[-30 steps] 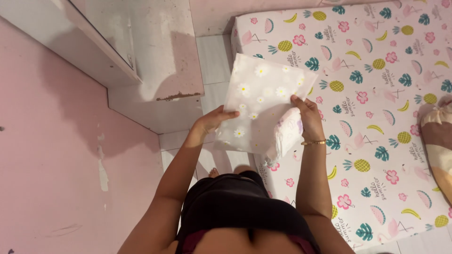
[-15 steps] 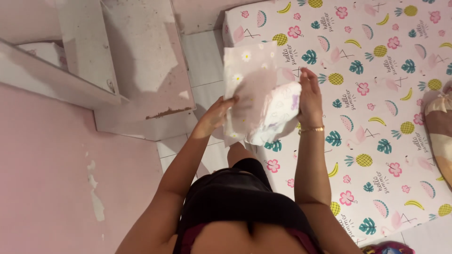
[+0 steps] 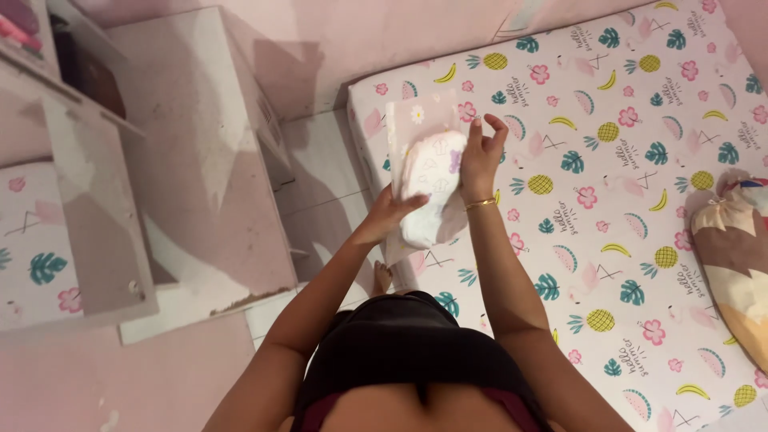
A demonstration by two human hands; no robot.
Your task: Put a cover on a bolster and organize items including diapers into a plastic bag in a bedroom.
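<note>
Standing at the edge of the bed (image 3: pixel 640 200), I held a folded white diaper (image 3: pixel 428 188) against a translucent pouch with a daisy print (image 3: pixel 420 120), both lifted in front of me above the mattress corner. My left hand (image 3: pixel 390 214) was closed on the lower left side of the bundle, fingers wrapped onto the diaper's near end with the pouch pinched behind it. My right hand (image 3: pixel 478 152) pressed against the diaper's right edge, thumb and palm on it while the fingertips were spread and lifted rather than curled shut; I judged it a loose hold more than a clamp.

What mattered was how the diaper lay: its long axis ran away from me, from my left hand up toward the pouch's far end, roughly in line with the pouch's own length. The pouch sat behind and to the left of the diaper, so the diaper lay between my right palm and the pouch. Both hands touched the bundle, the left lower and nearer my body, the right higher and nearer the pouch's top. I could not tell where the pouch's opening was.

A worn pink cabinet (image 3: pixel 192 160) stood to my left, and a striped bolster pillow (image 3: pixel 736 264) lay well apart at the right of the bed.
</note>
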